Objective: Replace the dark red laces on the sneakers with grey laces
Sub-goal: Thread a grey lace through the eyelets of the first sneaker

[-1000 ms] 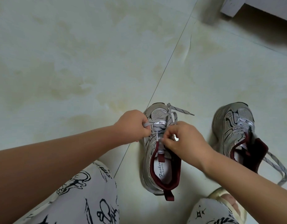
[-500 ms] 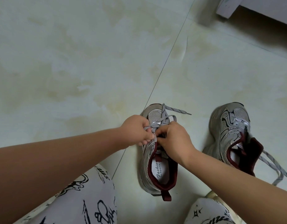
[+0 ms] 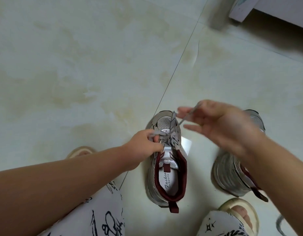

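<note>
Lacing step: left hand [image 3: 145,143] pinches grey lace [image 3: 171,132] at near sneaker [image 3: 167,159]; blurred right hand [image 3: 219,126] apparently pinches its free end, next drawing it taut.

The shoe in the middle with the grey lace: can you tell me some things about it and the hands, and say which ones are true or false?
1. The left hand pinches the grey lace on the middle shoe. True.
2. The right hand lies flat on the floor. False: it is raised, with a lace end across its fingers.
3. The shoe's lining is dark red. True.
4. The other shoe sits left of the middle shoe. False: it sits to the right.
</note>
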{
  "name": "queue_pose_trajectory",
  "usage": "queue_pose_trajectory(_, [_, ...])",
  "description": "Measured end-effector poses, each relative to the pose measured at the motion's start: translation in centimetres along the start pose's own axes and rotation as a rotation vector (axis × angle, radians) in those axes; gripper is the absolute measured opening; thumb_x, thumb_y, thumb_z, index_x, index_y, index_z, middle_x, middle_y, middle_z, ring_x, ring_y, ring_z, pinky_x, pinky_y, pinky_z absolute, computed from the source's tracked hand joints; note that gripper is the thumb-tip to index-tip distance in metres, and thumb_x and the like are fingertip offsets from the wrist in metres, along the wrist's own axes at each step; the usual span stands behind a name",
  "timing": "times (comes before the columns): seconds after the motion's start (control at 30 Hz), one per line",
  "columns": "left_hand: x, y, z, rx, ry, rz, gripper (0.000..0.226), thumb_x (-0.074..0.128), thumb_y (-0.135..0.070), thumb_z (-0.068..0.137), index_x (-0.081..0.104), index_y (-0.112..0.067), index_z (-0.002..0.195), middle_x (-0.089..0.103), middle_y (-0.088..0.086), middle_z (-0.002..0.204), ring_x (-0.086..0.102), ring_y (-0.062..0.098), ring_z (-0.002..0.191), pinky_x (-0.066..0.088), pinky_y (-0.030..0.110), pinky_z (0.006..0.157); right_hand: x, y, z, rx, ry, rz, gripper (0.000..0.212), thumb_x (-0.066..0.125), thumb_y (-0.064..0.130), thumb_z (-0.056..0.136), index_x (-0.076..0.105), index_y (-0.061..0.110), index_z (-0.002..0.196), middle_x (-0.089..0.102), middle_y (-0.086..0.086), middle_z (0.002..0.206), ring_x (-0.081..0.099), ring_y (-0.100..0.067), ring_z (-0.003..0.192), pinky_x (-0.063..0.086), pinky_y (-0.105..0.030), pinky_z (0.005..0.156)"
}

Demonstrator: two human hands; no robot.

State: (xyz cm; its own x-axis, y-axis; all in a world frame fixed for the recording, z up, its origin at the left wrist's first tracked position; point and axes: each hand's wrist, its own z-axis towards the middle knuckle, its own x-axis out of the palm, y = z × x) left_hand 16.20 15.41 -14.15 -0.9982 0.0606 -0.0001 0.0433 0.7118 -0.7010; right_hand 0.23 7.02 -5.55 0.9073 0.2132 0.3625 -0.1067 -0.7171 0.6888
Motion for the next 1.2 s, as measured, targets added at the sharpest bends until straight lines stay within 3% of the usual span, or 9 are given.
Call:
queue_pose_trajectory(0.13, [-0.1,0.5,0.2,-0.04,-0.033,-0.046,0.029,0.061,0.005,0.076,0.045,-0.016,0.065,0.04,0.007,0.071,0.039,0.02,0.072,0.031,0.031,0.062,-1.8,4.1,-0.9,-0.137,-0.127,0.155,0.02,0.049,0.004,0.073,0.046,0.013,0.057,0.042,0.002,0.047,0.037,-0.013,0.042,0.048,-0.022,0.049])
queue_pose_trajectory(0.27, [0.1,0.5,0.0,0.025,-0.076,0.01,0.026,0.059,0.004,0.079,0.045,-0.019,0.08,0.047,0.006,0.08,0.042,0.019,0.072,0.035,0.027,0.062,-2.2,1.9,-1.2,-0.112,-0.346,-0.871,0.019,0.047,0.014,0.094,0.049,0.016,0.075,0.05,0.002,0.057,0.041,-0.015,0.051,0.033,-0.022,0.048])
queue_pose_trajectory(0.4, [0.5,0.3,-0.8,0.271,-0.135,0.305,0.031,0.053,0.004,0.08,0.042,-0.025,0.081,0.041,-0.003,0.081,0.038,0.011,0.067,0.032,0.014,0.058,-1.8,-1.3,-1.9,0.227,0.041,-1.78,0.028,0.057,0.042,0.087,0.065,0.016,0.092,0.061,0.001,0.083,0.058,-0.014,0.079,0.041,-0.023,0.064])
queue_pose_trajectory(0.5, [0.8,0.1,-1.2,0.398,-0.157,0.489,0.035,0.049,0.006,0.079,0.047,-0.028,0.068,0.04,-0.006,0.083,0.041,0.006,0.069,0.032,0.007,0.061,-2.1,0.3,-2.4,0.214,0.07,-1.487,0.028,0.059,0.03,0.088,0.063,0.017,0.064,0.048,0.007,0.05,0.041,-0.004,0.043,0.03,-0.013,0.043])
queue_pose_trajectory(0.67, [1.2,0.0,-1.4,0.497,-0.181,0.595,0.029,0.047,0.009,0.082,0.068,-0.009,0.072,0.043,0.0,0.092,0.041,0.002,0.071,0.033,0.004,0.062,-2.6,3.4,-2.4,0.023,-0.074,-0.659,0.029,0.054,0.017,0.086,0.049,0.006,0.059,0.026,0.007,0.041,0.023,-0.007,0.037,0.026,-0.014,0.036])
queue_pose_trajectory(0.83, [2.0,-0.3,-1.5,0.612,-0.325,0.878,0.032,0.056,0.001,0.077,0.064,-0.008,0.108,0.045,0.005,0.106,0.045,0.016,0.09,0.046,0.028,0.072,-2.0,2.1,-0.8,-0.092,-0.164,-0.84,0.035,0.052,0.02,0.093,0.055,0.01,0.06,0.034,0.01,0.038,0.03,-0.011,0.041,0.03,-0.024,0.049])
queue_pose_trajectory(0.93, [2.7,-1.4,-1.4,0.579,-0.363,0.987,0.031,0.053,-0.027,0.09,0.055,-0.013,0.117,0.04,0.003,0.115,0.039,0.015,0.105,0.032,0.018,0.075,-1.5,2.0,-0.1,-0.15,-0.18,-1.035,0.033,0.054,0.024,0.092,0.059,0.013,0.062,0.038,0.001,0.05,0.034,-0.016,0.049,0.029,-0.026,0.054])
queue_pose_trajectory(1.1, [3.5,-3.2,0.6,0.437,-0.358,1.022,0.03,0.046,-0.037,0.093,0.058,-0.019,0.114,0.041,0.001,0.12,0.034,0.018,0.116,0.032,0.021,0.085,-0.9,1.2,0.7,-0.18,-0.173,-1.209,0.027,0.052,0.024,0.092,0.061,0.014,0.069,0.032,0.008,0.039,0.033,-0.006,0.032,0.023,-0.013,0.034])
queue_pose_trajectory(1.2, [4.1,-3.4,1.2,0.432,-0.308,0.917,0.018,0.053,-0.027,0.091,0.064,-0.02,0.103,0.042,-0.001,0.113,0.035,0.019,0.114,0.033,0.024,0.087,-1.4,0.5,1.0,-0.195,-0.205,-1.184,0.014,0.052,0.023,0.093,0.058,0.014,0.084,0.04,0.006,0.055,0.035,-0.005,0.045,0.027,-0.015,0.044])
